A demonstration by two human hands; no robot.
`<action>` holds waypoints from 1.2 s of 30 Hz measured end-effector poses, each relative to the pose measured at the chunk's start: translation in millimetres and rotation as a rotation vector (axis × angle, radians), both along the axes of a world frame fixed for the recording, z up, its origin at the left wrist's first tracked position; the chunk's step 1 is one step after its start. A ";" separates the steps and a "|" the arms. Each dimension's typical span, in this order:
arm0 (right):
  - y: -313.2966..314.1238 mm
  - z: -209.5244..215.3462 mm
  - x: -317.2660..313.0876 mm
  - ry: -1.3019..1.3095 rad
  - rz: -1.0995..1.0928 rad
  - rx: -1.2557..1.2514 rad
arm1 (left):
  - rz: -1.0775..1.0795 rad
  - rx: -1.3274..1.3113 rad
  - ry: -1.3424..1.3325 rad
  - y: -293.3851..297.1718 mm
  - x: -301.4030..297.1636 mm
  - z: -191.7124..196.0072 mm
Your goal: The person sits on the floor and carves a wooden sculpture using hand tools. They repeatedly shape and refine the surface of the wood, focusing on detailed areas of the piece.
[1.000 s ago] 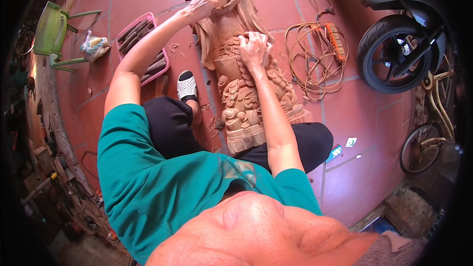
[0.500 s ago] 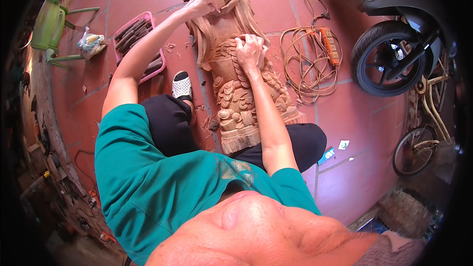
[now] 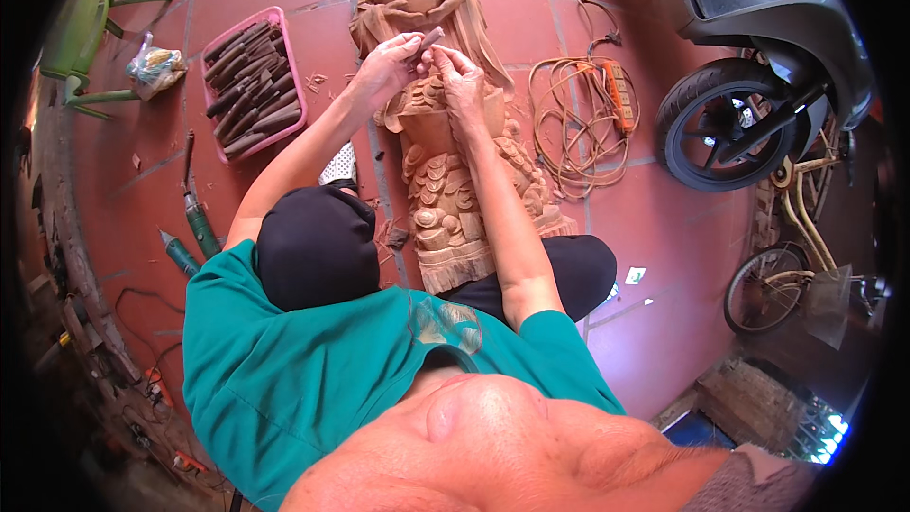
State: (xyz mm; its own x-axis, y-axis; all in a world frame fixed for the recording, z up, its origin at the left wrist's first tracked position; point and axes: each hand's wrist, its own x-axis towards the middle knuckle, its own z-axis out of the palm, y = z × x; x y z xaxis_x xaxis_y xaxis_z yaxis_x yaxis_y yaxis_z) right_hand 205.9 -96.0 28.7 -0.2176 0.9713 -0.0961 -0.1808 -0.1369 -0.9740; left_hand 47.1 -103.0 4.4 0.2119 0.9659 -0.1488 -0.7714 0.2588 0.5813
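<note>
A carved wooden statue point(image 3: 450, 218) of a bearded, robed figure lies on its back on the floor, its base by my folded legs and its head at the far end. Above its chest my two hands meet around a small brownish strip point(image 3: 432, 37), which looks like folded sandpaper. My left hand point(image 3: 390, 66) pinches it from the left with bent fingers. From the right, the fingertips of my right hand point(image 3: 458, 83) close on its lower end. Both hands partly hide the statue's middle.
On the left stand a pink basket point(image 3: 301, 85) of dark-handled tools, green power tools point(image 3: 199, 228), a knotted plastic bag point(image 3: 156, 68) and a green chair point(image 3: 76, 33). Right of the statue lie a coiled cord point(image 3: 569, 142) and orange power strip point(image 3: 618, 95), near a scooter wheel point(image 3: 728, 123).
My left hand has come back from near the statue's head. My right hand has left the statue's belly and joined it at the strip. The view has shifted, showing the green tools.
</note>
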 end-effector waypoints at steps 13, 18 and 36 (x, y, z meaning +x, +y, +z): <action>26.5 -8.1 10.1 -0.084 -0.051 -0.155 | 0.376 0.391 1.381 -13.0 6.3 -23.0; 54.3 -47.9 15.2 -0.285 0.025 -0.054 | 0.490 0.688 1.743 -12.6 -19.1 -53.0; 101.3 -73.5 -44.8 -0.913 -0.082 0.611 | 0.445 0.772 1.838 -20.7 -25.7 -60.1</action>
